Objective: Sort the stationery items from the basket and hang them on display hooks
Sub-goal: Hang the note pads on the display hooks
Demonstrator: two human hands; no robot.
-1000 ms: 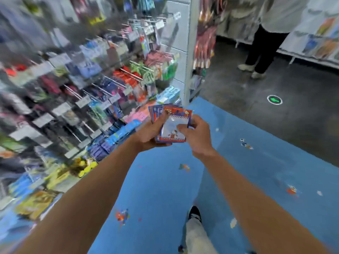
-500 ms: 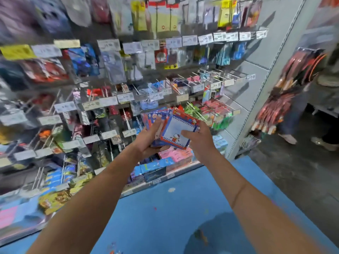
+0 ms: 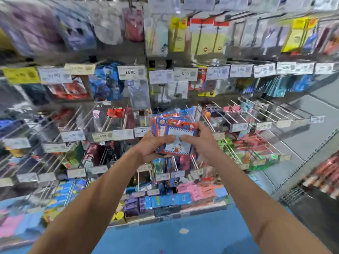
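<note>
Right now my left hand (image 3: pixel 153 147) grips a fanned stack of stationery packets (image 3: pixel 161 121) from below, thumb laid across the front one. My right hand (image 3: pixel 200 142) pinches the front packet (image 3: pixel 180 132), blue-checked with a red border, at its right edge. Both are held up in front of the display hooks (image 3: pixel 260 114), between rows of price tags (image 3: pixel 131 72). Hanging packs there are blurred. Blue floor (image 3: pixel 165 239) lies below.
</note>
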